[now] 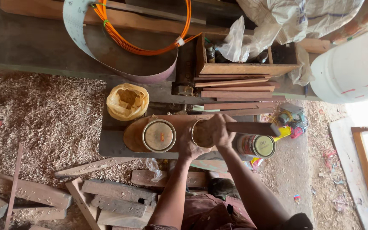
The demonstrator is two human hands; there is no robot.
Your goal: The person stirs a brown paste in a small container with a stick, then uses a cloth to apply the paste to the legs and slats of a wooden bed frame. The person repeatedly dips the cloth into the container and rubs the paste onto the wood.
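Note:
My left hand [187, 144] wraps around the side of an open round tin [201, 135] that stands on a wooden board [133, 133]. My right hand [220, 130] grips a flat wooden stick [254, 128] whose near end reaches over the tin's mouth. The stick's far end points right. The tin's contents look brownish; my hands hide most of its rim. A closed tin with a gold lid [159, 135] stands just left of my left hand on the same board.
A yellow plastic bag [127, 101] sits upper left of the tins. Another can [256, 145] lies on its side to the right. Wooden strips [235, 91] and a wooden box [245, 59] lie beyond. Wood shavings [43, 119] cover the floor at left; a white barrel [354, 68] stands at right.

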